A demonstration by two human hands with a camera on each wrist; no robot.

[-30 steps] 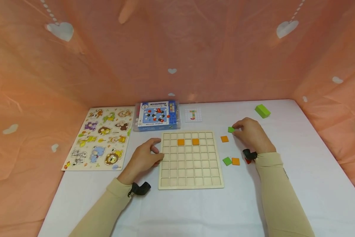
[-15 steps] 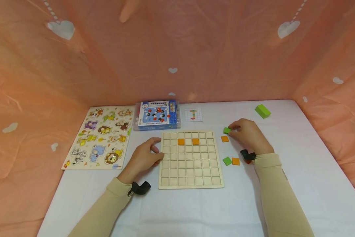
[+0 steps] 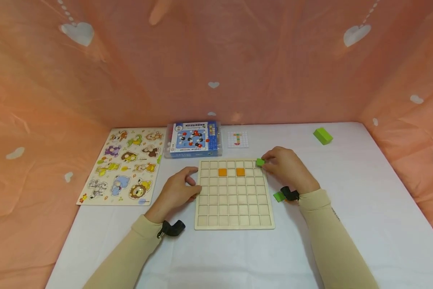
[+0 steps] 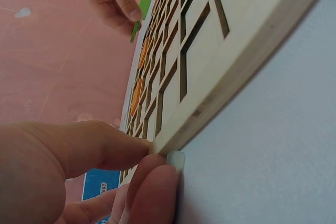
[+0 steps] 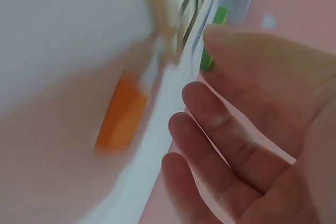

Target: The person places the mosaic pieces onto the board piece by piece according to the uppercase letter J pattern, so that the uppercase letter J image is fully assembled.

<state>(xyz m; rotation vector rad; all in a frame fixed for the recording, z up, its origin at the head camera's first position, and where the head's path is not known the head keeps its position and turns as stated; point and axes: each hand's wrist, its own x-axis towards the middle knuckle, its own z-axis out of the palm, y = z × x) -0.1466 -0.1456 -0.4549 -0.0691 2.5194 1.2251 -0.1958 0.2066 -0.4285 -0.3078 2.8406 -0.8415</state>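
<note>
The thumb and index finger of my right hand pinch a green tile over the top right corner of the wooden grid board. In the left wrist view, green shows as two patches at the right fingertips; whether these are one tile or two, I cannot tell. My left hand holds the board's left edge, its fingertips against the rim. Two orange tiles lie in the second row, one cell between them.
A green tile lies right of the board, partly under the right wrist. Behind stand a patterned card, a boxed molecule set and a green block. An animal puzzle board lies at the left.
My right hand has moved left with the green tile, from beside the board to its top right corner, and now covers the loose orange tiles. My left hand stays at the board's edge.
</note>
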